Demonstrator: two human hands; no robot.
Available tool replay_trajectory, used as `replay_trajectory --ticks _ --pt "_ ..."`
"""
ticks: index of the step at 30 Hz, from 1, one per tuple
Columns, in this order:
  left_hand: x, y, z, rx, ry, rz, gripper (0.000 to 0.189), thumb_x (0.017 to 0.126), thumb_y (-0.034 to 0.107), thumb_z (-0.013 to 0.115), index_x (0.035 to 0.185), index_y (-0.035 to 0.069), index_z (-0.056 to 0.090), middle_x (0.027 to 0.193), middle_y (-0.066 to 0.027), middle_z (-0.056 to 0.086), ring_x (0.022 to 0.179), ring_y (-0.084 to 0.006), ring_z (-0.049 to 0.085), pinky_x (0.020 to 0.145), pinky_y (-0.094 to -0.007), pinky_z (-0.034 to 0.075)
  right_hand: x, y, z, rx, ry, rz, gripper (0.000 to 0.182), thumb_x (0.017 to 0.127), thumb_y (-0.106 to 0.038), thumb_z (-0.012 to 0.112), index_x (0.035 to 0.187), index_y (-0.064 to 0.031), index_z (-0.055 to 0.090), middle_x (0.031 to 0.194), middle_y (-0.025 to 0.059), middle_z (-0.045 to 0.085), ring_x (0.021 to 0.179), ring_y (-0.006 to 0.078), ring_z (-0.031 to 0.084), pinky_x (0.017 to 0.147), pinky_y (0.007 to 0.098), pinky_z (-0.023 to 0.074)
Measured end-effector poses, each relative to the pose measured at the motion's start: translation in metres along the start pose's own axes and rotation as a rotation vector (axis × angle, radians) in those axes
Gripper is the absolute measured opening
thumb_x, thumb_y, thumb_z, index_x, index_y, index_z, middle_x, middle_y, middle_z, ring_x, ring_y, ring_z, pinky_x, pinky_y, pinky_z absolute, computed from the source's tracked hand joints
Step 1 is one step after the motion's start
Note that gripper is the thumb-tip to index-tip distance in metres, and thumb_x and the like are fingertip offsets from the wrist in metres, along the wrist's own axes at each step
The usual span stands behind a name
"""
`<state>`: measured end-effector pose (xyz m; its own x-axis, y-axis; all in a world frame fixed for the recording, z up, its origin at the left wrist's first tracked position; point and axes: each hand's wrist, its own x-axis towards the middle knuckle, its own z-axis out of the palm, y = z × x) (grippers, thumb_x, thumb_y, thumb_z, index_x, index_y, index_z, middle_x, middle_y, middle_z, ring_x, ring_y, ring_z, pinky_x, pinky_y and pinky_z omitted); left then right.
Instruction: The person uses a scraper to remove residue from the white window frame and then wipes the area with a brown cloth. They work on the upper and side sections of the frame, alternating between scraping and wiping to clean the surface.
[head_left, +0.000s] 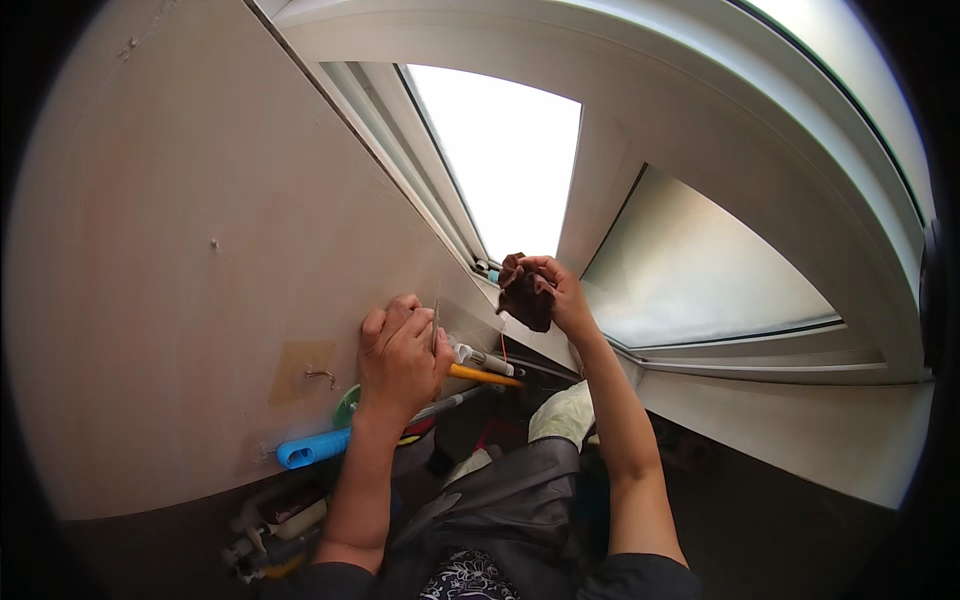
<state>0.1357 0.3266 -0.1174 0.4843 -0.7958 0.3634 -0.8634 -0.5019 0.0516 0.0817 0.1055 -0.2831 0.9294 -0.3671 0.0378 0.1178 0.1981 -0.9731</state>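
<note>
My left hand (397, 367) is up against the pale wall (187, 315), its fingers curled. Between its thumb and forefinger is a thin, flat piece (436, 324) seen nearly edge-on; what it is I cannot tell. My right hand (566, 296) grips a crumpled dark brown cloth (529, 296) in front of the window corner. To the left of my left hand, a small metal hook (322, 376) sticks out from a yellowish adhesive patch (289, 375) on the wall.
A white-framed window (607, 135) curves around the upper right, above a pale sill (787, 427). Along the wall below my left hand hang or lean a blue handle (315, 448), an orange pole (484, 374) and a white tube (484, 360). Bottles (300, 521) stand at lower left.
</note>
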Motion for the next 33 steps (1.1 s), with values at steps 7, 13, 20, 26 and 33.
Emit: replay_trajectory --ticks 7,13,20,26,33 --pt "0.000 0.001 -0.003 -0.044 0.014 0.007 0.009 0.079 0.012 0.054 0.082 0.009 0.062 0.088 -0.0005 0.064 0.098 -0.0137 0.055 0.090 -0.0325 0.030 -0.036 -0.026 0.039 0.591 0.169 0.224 0.024 0.091 -0.008 0.058 0.112 0.0002 0.053 0.096 0.0097 0.066 0.081 0.0167 0.065 0.072 0.0254 0.0507" --pt "-0.002 0.001 -0.004 -0.175 0.018 -0.030 0.016 0.082 0.017 0.052 0.080 0.005 0.063 0.091 -0.0023 0.063 0.103 -0.0160 0.054 0.093 -0.0330 0.029 -0.050 -0.057 0.070 -0.334 0.140 0.032 0.019 0.091 -0.008 0.058 0.109 -0.0021 0.054 0.094 0.0065 0.066 0.087 0.0180 0.066 0.073 0.0282 0.0524" --pt "-0.002 0.006 0.004 -1.027 0.029 -0.105 0.039 0.093 0.023 0.034 0.092 0.001 0.066 0.121 -0.0124 0.060 0.119 -0.0245 0.051 0.104 -0.0374 0.031 -0.079 -0.071 0.103 0.477 0.100 0.074 0.018 0.093 -0.007 0.054 0.110 -0.0019 0.053 0.111 0.0082 0.060 0.102 0.0160 0.059 0.091 0.0297 0.0464" --pt "-0.012 0.019 0.019 -1.347 -0.105 -0.408 0.052 0.099 0.034 0.028 0.109 -0.002 0.064 0.123 -0.0140 0.058 0.108 -0.0231 0.055 0.096 -0.0349 0.041 -0.105 -0.097 0.128 0.364 -0.038 0.013 0.048 0.086 -0.008 0.060 0.130 0.0006 0.042 0.126 0.0099 0.051 0.119 0.0167 0.048 0.103 0.0310 0.0349" --pt "-0.036 0.025 0.018 -0.816 -0.104 -0.360 0.035 0.095 0.032 0.051 0.108 0.001 0.060 0.088 -0.0104 0.060 0.082 -0.0148 0.057 0.072 -0.0309 0.045 -0.124 -0.079 0.119 -0.079 0.172 0.052 0.047 0.084 -0.006 0.061 0.128 0.0018 0.048 0.113 0.0126 0.060 0.106 0.0237 0.059 0.092 0.0322 0.0445"
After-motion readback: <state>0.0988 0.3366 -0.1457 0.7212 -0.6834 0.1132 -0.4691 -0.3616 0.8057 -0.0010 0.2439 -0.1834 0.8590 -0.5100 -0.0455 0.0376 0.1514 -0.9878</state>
